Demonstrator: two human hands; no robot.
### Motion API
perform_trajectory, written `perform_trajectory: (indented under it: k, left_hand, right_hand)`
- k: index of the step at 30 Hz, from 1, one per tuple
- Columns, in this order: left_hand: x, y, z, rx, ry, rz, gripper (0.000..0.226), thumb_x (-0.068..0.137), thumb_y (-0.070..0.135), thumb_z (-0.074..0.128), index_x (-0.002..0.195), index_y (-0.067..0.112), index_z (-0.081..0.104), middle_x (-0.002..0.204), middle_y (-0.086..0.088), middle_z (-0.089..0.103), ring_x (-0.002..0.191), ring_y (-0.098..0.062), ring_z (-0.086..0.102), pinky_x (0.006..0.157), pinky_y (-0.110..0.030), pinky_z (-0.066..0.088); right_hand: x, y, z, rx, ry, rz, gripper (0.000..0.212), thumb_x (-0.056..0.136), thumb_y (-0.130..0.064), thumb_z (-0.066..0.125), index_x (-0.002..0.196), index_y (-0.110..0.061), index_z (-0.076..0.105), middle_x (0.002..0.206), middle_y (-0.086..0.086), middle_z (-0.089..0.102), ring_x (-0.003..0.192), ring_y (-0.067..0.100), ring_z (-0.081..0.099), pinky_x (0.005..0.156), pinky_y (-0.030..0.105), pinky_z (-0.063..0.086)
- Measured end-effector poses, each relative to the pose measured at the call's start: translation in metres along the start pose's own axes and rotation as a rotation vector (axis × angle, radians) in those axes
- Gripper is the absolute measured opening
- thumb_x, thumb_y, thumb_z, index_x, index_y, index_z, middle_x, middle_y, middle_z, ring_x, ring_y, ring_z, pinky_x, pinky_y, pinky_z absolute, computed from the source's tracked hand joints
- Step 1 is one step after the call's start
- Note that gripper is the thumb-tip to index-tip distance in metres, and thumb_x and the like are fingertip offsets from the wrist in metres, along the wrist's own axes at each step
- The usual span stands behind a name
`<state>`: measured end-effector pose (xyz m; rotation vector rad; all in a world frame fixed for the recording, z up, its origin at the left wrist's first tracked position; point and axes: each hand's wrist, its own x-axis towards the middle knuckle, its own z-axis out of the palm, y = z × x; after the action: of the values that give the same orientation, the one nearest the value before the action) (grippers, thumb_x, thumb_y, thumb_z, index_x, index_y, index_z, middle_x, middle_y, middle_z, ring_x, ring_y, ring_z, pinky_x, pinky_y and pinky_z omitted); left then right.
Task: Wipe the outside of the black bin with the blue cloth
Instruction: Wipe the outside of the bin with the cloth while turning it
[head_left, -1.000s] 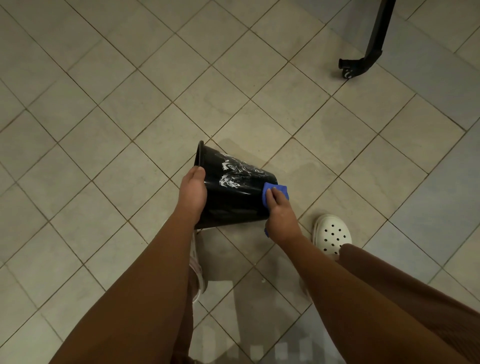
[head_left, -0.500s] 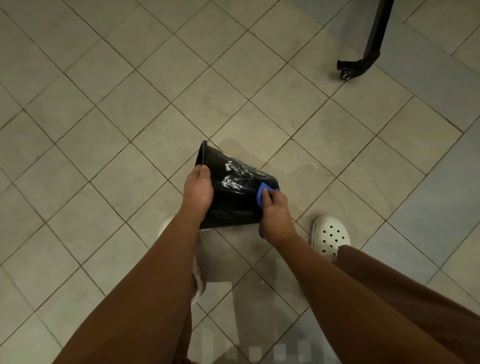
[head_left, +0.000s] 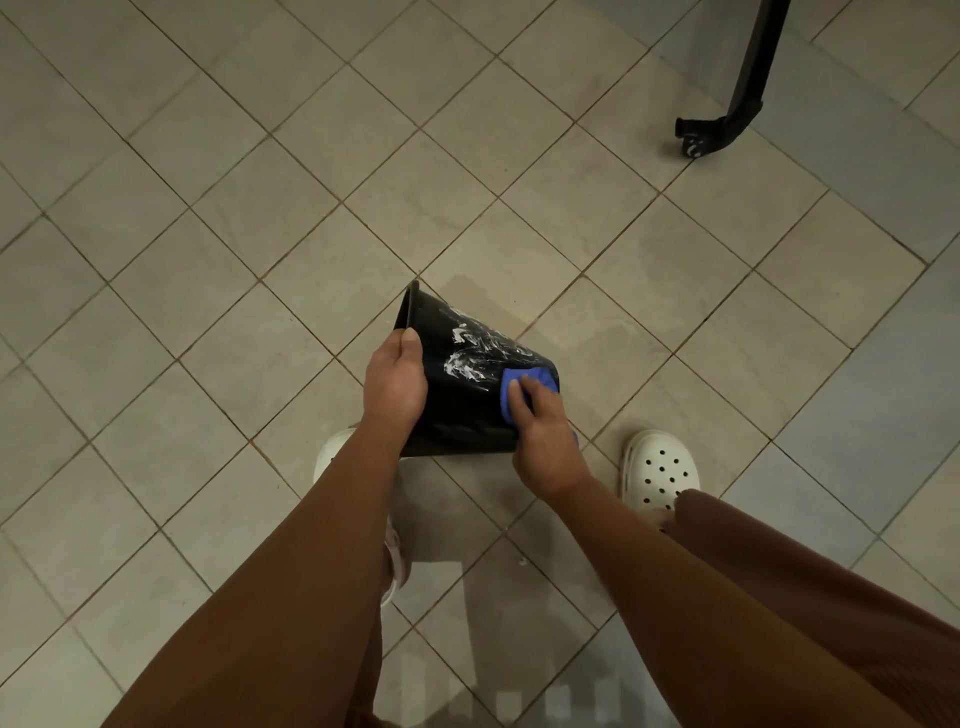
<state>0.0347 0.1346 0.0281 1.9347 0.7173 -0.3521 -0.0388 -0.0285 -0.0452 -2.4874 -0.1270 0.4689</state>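
The black bin (head_left: 460, 410) is held on its side above the tiled floor, with its open rim to the left and its base to the right. White smears streak its upper wall. My left hand (head_left: 393, 384) grips the bin at the rim end. My right hand (head_left: 543, 434) presses the blue cloth (head_left: 522, 382) against the bin's wall near the base, just right of the smears. Most of the cloth is hidden under my fingers.
Beige floor tiles (head_left: 260, 208) spread all around. My white clog shoes stand below the bin, one (head_left: 661, 470) to the right and one (head_left: 332, 452) partly under my left arm. A black wheeled leg of furniture (head_left: 727, 119) stands at the upper right.
My right hand has slid the blue cloth leftward along the bin wall, from the base edge toward the white smears. My left hand keeps its hold on the rim end.
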Motion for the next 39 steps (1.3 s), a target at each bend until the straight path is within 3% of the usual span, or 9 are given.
perform_trajectory:
  k: [3, 7, 12, 19, 22, 26, 30, 33, 39]
  left_hand:
    - [-0.001, -0.001, 0.001, -0.005, -0.008, 0.005, 0.033, 0.105, 0.032, 0.033, 0.101, 0.012, 0.06, 0.093, -0.003, 0.059, 0.093, -0.022, 0.057, 0.09, -0.04, 0.046]
    - [0.0, -0.002, 0.003, 0.008, 0.006, 0.011, 0.031, 0.105, 0.033, 0.034, 0.093, 0.015, 0.056, 0.083, 0.001, 0.056, 0.089, -0.022, 0.055, 0.086, -0.038, 0.045]
    - [0.001, -0.001, 0.0, 0.035, 0.001, 0.007, 0.042, 0.105, 0.035, 0.033, 0.11, 0.003, 0.06, 0.111, -0.021, 0.063, 0.11, -0.038, 0.059, 0.1, -0.051, 0.047]
    - [0.0, -0.002, 0.0, -0.008, 0.002, -0.042, 0.04, 0.105, 0.035, 0.033, 0.111, 0.008, 0.061, 0.102, -0.01, 0.062, 0.108, -0.032, 0.06, 0.098, -0.046, 0.048]
    - [0.0, -0.002, 0.0, 0.006, -0.004, -0.023, 0.04, 0.106, 0.035, 0.033, 0.111, 0.007, 0.061, 0.101, -0.009, 0.062, 0.108, -0.032, 0.06, 0.099, -0.046, 0.047]
    - [0.0, -0.001, -0.003, 0.006, -0.011, -0.032, 0.04, 0.106, 0.034, 0.032, 0.113, 0.007, 0.06, 0.102, -0.008, 0.062, 0.107, -0.03, 0.06, 0.096, -0.042, 0.047]
    - [-0.001, 0.0, -0.002, 0.023, -0.043, -0.005, 0.04, 0.106, 0.035, 0.033, 0.115, 0.008, 0.06, 0.109, -0.013, 0.064, 0.108, -0.032, 0.06, 0.099, -0.049, 0.048]
    - [-0.003, 0.002, -0.001, 0.025, -0.05, -0.008, 0.042, 0.105, 0.036, 0.033, 0.117, 0.007, 0.06, 0.114, -0.015, 0.064, 0.111, -0.033, 0.059, 0.102, -0.051, 0.046]
    - [-0.001, 0.0, -0.002, 0.007, -0.068, -0.047, 0.041, 0.105, 0.037, 0.033, 0.114, 0.009, 0.062, 0.11, -0.014, 0.066, 0.108, -0.032, 0.061, 0.102, -0.052, 0.046]
  right_hand:
    - [0.006, -0.006, -0.005, 0.007, -0.002, -0.062, 0.074, 0.08, 0.005, 0.059, 0.145, -0.003, 0.026, 0.152, 0.02, 0.022, 0.142, 0.035, 0.018, 0.116, 0.046, 0.018]
    - [0.01, 0.001, -0.012, 0.106, -0.022, 0.117, 0.064, 0.096, -0.008, 0.047, 0.149, -0.006, 0.012, 0.157, 0.011, 0.006, 0.146, 0.025, 0.002, 0.117, 0.03, -0.001]
    - [-0.005, -0.006, -0.012, 0.108, 0.03, 0.104, 0.053, 0.099, -0.016, 0.042, 0.147, -0.004, 0.022, 0.156, 0.012, 0.014, 0.145, 0.025, 0.007, 0.112, 0.024, 0.0]
    - [0.008, 0.004, -0.02, 0.094, -0.06, 0.07, 0.083, 0.081, 0.005, 0.064, 0.148, -0.009, 0.018, 0.157, 0.008, 0.012, 0.146, 0.02, 0.006, 0.113, 0.019, -0.001]
    - [0.005, 0.004, -0.017, 0.103, -0.04, 0.154, 0.083, 0.079, 0.004, 0.067, 0.147, -0.008, 0.022, 0.156, 0.009, 0.016, 0.145, 0.023, 0.012, 0.117, 0.027, 0.006]
    - [-0.003, 0.004, -0.007, 0.124, 0.068, -0.024, 0.069, 0.071, 0.017, 0.064, 0.135, 0.0, 0.044, 0.143, 0.021, 0.04, 0.136, 0.038, 0.033, 0.113, 0.047, 0.023]
    - [0.011, -0.005, -0.013, 0.131, 0.027, -0.032, 0.081, 0.076, 0.008, 0.066, 0.145, -0.011, 0.029, 0.154, 0.008, 0.025, 0.144, 0.022, 0.016, 0.115, 0.027, 0.005]
    - [0.017, -0.002, -0.02, 0.119, -0.047, 0.114, 0.087, 0.077, 0.0, 0.07, 0.148, -0.012, 0.021, 0.156, 0.006, 0.018, 0.145, 0.02, 0.012, 0.114, 0.023, 0.001]
    - [0.002, 0.002, -0.012, 0.182, 0.076, 0.047, 0.062, 0.08, 0.011, 0.06, 0.137, -0.003, 0.043, 0.145, 0.016, 0.039, 0.138, 0.03, 0.031, 0.113, 0.026, 0.011]
